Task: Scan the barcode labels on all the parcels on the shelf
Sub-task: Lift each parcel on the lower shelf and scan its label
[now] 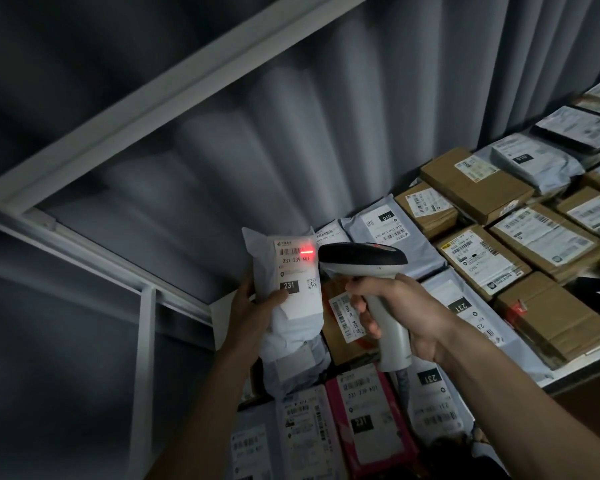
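Many parcels [520, 237]: lying flat in rows on the shelf [568, 374], brown boxes and grey bags, labels facing up. Most likely not yet scanned, so lots left to do.

Shelf frame [146, 109]: white bars up above and to the left, grey curtain [291, 133] behind. Dim all around, so hard to read small print.

White bag parcel [291, 299]: lifted off the shelf and held upright at the left end of the rows, label [296, 271] turned toward the scanner. Best kept flat and steady, with no wrinkle across the bars.

Scanner [371, 285]: dark head, pale handle, nose just beside the right edge of the label. Red line [306, 251] sits only on the right end of the barcode [290, 251]. Better to pull back a little and swing left, so the line crosses all the bars.

Right hand [406, 317]: wrapped tight round the scanner handle, one finger at the front where the trigger may be, though hard to tell in this light. Keep squeezing until the beep.

Left hand [253, 306]: gripping the white bag parcel from the left side, thumb pressed on the front near the black "231" patch. Keep the thumb low, away from the bars.

Pink parcel [371, 420]: close below on the shelf, an easy one to do soon.
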